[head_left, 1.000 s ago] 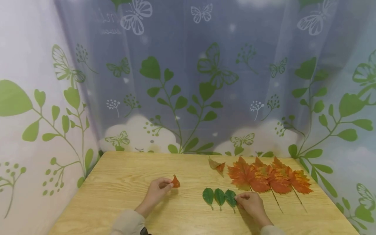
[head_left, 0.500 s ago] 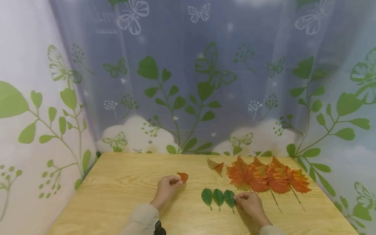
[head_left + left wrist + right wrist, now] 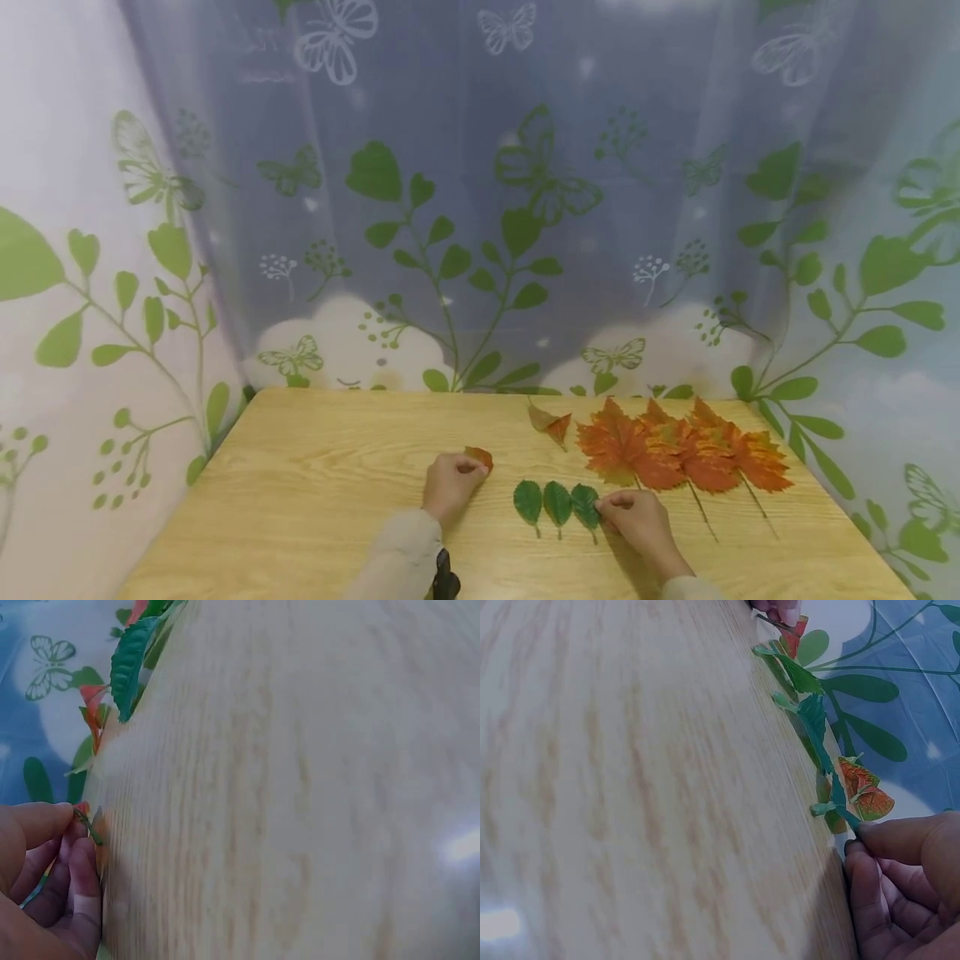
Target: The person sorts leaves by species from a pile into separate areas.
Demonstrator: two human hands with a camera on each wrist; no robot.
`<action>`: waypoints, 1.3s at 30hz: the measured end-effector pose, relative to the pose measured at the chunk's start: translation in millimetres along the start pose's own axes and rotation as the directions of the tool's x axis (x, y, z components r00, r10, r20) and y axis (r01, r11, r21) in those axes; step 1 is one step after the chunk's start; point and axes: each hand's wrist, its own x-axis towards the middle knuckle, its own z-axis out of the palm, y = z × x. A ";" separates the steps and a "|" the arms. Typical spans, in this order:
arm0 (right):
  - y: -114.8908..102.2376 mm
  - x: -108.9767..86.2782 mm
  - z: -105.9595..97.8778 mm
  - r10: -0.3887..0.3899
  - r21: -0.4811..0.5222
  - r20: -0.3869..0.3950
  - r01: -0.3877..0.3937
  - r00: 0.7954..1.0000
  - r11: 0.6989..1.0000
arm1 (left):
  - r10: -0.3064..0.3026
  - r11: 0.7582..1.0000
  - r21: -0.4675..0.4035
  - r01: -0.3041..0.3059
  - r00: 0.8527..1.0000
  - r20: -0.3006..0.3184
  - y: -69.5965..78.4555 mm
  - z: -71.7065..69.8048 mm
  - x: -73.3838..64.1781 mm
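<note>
My left hand (image 3: 450,492) pinches a small orange-red leaf (image 3: 481,457) between thumb and fingers, just left of a row of green leaves. Its short green stem (image 3: 91,828) pokes out in the left wrist view. With thumb and fingertips, my right hand (image 3: 642,527) pinches the right edge of the rightmost green leaf (image 3: 585,505), which lies on the table. To its left lie a middle green leaf (image 3: 557,504) and a left green leaf (image 3: 527,502), side by side with stems toward me.
Several overlapping orange maple leaves (image 3: 612,443) lie along the table's back right, thin stems pointing toward me. A curled brown-orange leaf (image 3: 557,425) sits left of them. The wooden table (image 3: 315,492) meets a patterned curtain (image 3: 480,250) at the back and sides.
My left hand has moved right with the orange-red leaf, closer to the green row, and the leaf has turned in its fingers. The right hand has stayed at the rightmost green leaf.
</note>
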 end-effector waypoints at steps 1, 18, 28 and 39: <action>-0.4 -0.3 -0.3 -0.002 0.003 -0.004 0.002 1.000 1.000 | -0.011 1.000 0.001 0.011 1.000 -0.005 -0.2 1.5 1.0; 0.1 -0.6 0.1 -0.008 -0.011 -0.006 0.008 1.000 1.000 | 0.085 0.996 -0.005 -0.085 0.996 0.039 -6.7 -0.2 1.5; -2.6 -2.0 -1.1 -0.006 -0.008 0.005 0.006 1.000 1.000 | 0.103 0.995 -0.006 -0.103 0.994 0.038 -4.1 -1.3 0.1; -0.6 -0.7 -0.3 -0.003 -0.007 0.001 0.003 1.000 1.000 | 0.127 0.992 -0.013 -0.126 0.991 0.031 -4.5 -1.2 -0.8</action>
